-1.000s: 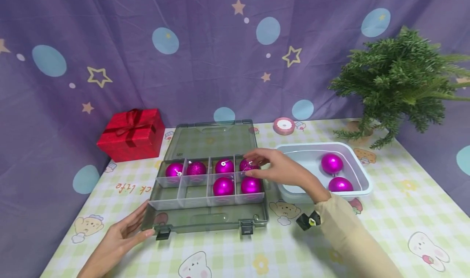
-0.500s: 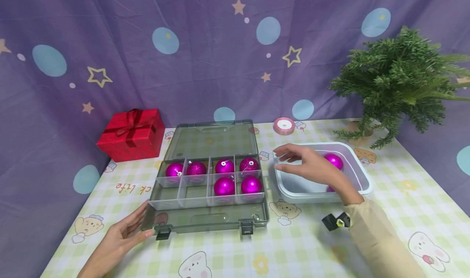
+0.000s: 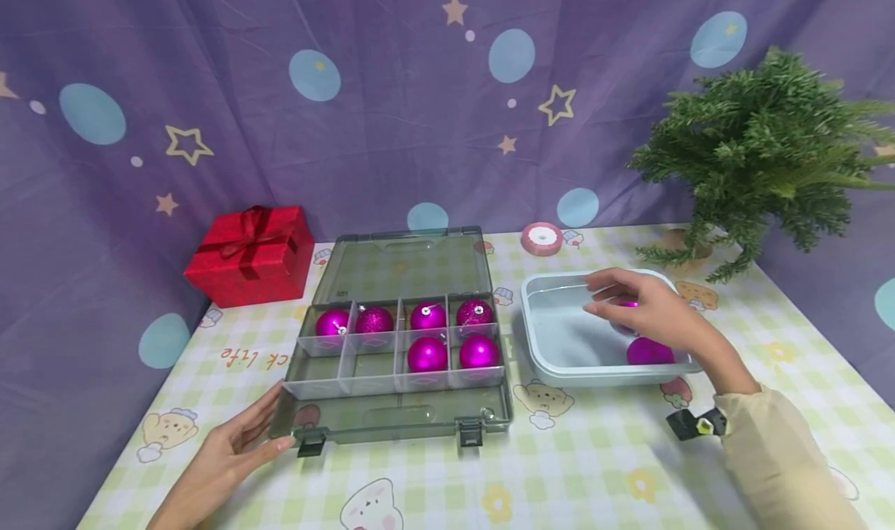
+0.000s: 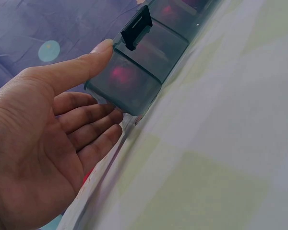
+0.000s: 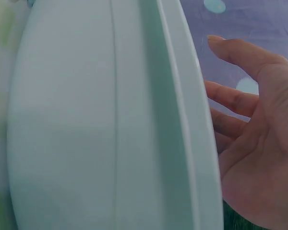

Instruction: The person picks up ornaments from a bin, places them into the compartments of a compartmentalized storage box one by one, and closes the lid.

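Note:
My left hand (image 3: 224,452) holds the near left corner of a translucent grey divided storage case (image 3: 391,429). In the left wrist view, the thumb lies on its edge and the fingers (image 4: 96,120) are against its side. The case's lid lies folded back. Shiny and glittery magenta Christmas balls (image 3: 427,355) sit in several compartments; the two near left compartments hold none. My right hand (image 3: 653,308) hovers over a pale blue plastic tub (image 3: 559,374), fingers loosely bent and nothing held. Beneath it are two magenta balls (image 3: 649,351), one mostly hidden by the hand.
A red gift box (image 3: 255,258) with a bow stands at the back left. A pink ribbon spool (image 3: 541,238) lies behind the tub. A small artificial Christmas tree (image 3: 755,157) stands at the back right. A purple curtain (image 3: 391,149) hangs behind the table.
My right hand has moved right, from the glittery ball in the case's far right compartment to above the tub. The left hand has stayed at the case's corner.

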Tool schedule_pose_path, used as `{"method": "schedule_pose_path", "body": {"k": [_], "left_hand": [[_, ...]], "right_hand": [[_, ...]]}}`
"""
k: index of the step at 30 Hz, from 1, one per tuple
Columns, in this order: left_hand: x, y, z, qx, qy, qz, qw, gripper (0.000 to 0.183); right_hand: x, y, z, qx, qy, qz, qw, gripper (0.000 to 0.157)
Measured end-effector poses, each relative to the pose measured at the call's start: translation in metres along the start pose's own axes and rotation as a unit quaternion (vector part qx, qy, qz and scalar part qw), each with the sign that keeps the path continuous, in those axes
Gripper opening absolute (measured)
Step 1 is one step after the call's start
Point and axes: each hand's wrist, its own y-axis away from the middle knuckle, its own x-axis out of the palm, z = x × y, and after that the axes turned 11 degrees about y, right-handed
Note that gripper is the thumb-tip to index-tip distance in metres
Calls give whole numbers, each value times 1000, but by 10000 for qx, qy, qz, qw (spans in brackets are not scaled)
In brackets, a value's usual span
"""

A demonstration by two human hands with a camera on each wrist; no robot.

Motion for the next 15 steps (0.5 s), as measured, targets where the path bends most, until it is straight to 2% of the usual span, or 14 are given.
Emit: {"method": "schedule_pose_path", "body": {"k": [7, 15], "left_hand": [[-1, 0, 1, -4, 34, -16, 10000, 79], [-1, 0, 0, -44, 55, -9, 10000, 79]], "right_hand": [[-12, 8, -18, 237, 8, 19, 9997, 41], [-21, 15, -30, 493, 590, -89, 9970, 43]]}}
